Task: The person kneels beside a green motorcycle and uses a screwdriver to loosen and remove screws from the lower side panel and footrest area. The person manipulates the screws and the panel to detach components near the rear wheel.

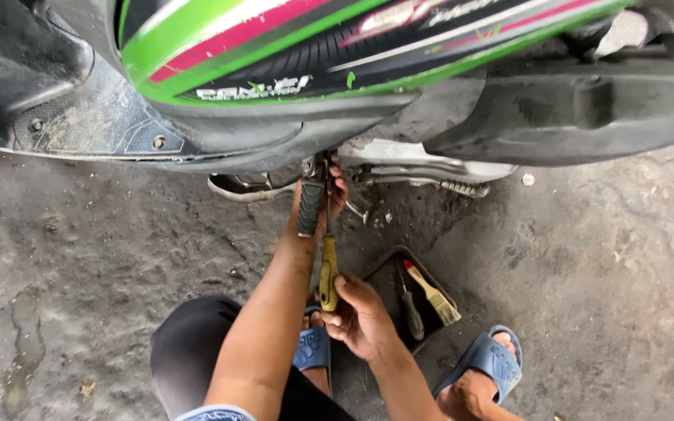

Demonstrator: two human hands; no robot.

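Bottom centre of the frame: my knee in dark cloth and my two feet in blue sandals (487, 360) on the stained concrete floor (87, 257). Just above, my right hand (360, 316) is clenched around the yellow handle of a screwdriver (328, 269), whose shaft runs straight up the middle of the frame. To its right, touching nothing I hold, a shallow black tray (384, 269) lies on the floor; in it rest a paintbrush (433, 292) with a red and pale handle and a dark-handled tool (411, 308). Higher, at centre, my left hand (335, 191) reaches under the scooter and curls around parts by the ribbed black kick-starter pedal (310, 206); what its fingers grip is hidden in shadow. The screwdriver's tip meets the same spot. Upper frame: the scooter's body (298, 70), black with green, pink and white stripes, its footboard at upper left and a folded footpeg (462, 187) right of centre.
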